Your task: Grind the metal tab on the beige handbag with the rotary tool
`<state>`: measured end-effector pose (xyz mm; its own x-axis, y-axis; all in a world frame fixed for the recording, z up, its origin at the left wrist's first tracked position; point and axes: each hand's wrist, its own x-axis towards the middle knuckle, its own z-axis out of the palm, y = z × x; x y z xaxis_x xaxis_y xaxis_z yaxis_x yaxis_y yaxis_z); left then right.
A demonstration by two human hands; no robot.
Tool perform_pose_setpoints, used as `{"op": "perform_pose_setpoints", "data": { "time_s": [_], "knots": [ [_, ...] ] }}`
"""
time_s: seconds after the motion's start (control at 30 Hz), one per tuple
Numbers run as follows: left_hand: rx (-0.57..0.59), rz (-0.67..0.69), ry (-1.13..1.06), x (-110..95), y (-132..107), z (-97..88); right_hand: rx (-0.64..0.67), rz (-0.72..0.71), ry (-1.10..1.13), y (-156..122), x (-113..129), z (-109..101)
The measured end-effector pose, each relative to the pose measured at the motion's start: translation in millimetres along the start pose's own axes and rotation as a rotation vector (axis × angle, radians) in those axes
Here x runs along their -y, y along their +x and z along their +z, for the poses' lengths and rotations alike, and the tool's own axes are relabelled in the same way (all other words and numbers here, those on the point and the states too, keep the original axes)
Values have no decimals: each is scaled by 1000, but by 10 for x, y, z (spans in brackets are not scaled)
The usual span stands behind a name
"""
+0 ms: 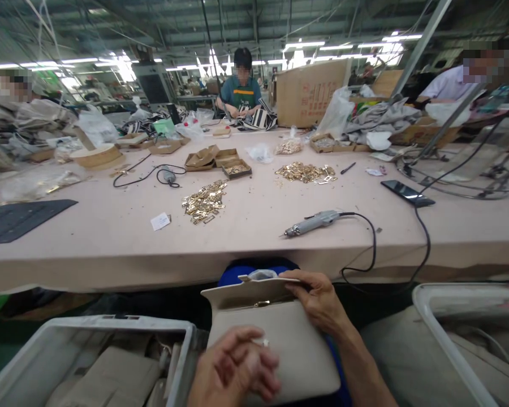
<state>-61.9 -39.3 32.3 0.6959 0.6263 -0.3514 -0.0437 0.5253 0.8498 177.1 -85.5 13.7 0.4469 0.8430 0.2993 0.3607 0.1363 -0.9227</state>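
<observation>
A cream leather handbag rests on my lap below the table edge, its flap lifted and a gold clasp showing. My right hand grips the bag's upper right edge at the flap, fingers curled on it. My left hand lies over the bag's lower left, fingers curled together around a small white bit I cannot make out. An electric screwdriver lies on the table just beyond the bag.
Piles of gold metal fittings lie on the beige table. A phone, cables and small cardboard boxes sit further back. Grey bins flank my lap. Other people work at the far side.
</observation>
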Motion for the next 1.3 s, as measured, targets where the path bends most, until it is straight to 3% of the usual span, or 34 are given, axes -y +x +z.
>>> {"op": "perform_pose_setpoints", "data": {
  "time_s": [0.1, 0.2, 0.3, 0.5, 0.77, 0.9, 1.03, 1.1, 1.2, 1.3],
  "knots": [
    [-290, 162, -88, -436, 301, 64, -26, -55, -9, -63, -31, 43],
    [-320, 86, -168, -617, 557, 146, -38, -102, -35, -128, -42, 65],
    [-294, 81, -167, -511, 737, 187, -71, -129, -80, -190, -75, 55],
    [-201, 256, -63, -116, 841, 148, -128, -93, -91, -251, -267, 19],
    [-302, 572, 298, -11, 772, 222, -168, -131, -53, -223, -453, 37],
    [-413, 701, 415, -2, 743, 220, -165, -152, -42, -227, -456, 41],
    [-570, 1029, 669, -97, 712, 263, -162, -171, -36, -243, -438, 42],
    [-656, 1125, 685, -179, 715, 276, -170, -169, -38, -251, -457, 38],
    [-765, 1088, 565, -337, 768, 210, -188, -160, -39, -262, -522, 29],
    [-909, 968, 652, -515, 828, 93, -190, -159, -42, -274, -549, 24]
  ]
}}
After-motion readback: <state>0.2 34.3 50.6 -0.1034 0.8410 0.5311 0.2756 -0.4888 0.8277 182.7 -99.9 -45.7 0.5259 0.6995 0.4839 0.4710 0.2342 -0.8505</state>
